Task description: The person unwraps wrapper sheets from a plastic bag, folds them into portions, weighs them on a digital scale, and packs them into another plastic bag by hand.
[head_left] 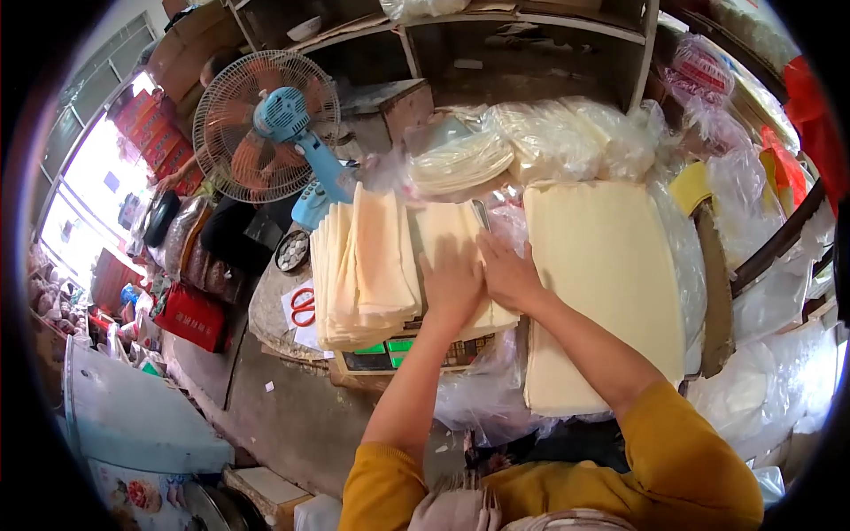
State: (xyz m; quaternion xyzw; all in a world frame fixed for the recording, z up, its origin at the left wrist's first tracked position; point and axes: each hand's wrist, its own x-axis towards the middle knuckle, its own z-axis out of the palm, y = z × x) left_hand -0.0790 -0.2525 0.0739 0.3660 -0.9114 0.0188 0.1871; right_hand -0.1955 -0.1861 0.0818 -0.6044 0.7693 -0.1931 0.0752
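My left hand (452, 281) lies flat on a folded pale-yellow sheet (443, 221), which looks like tofu skin, with its fingers stretched forward. Against it, my right hand (512, 276) rests on the same folded sheet near its right edge, fingers extended and thumb apart. Neither hand is closed round anything. The folded sheet sits on a digital scale (387, 356) with green displays, mostly covered. Just left of my hands stands a thick stack of folded sheets (365, 274). On the right is a tall pile of large flat sheets (606, 292), under my right forearm.
A blue fan (305, 146) stands at the back left. Red-handled scissors (303, 307) and a small bowl of white pieces (292, 251) lie by the left table edge. Plastic-wrapped sheets (549, 137) fill the back. Another person's hand (168, 182) shows beyond the fan.
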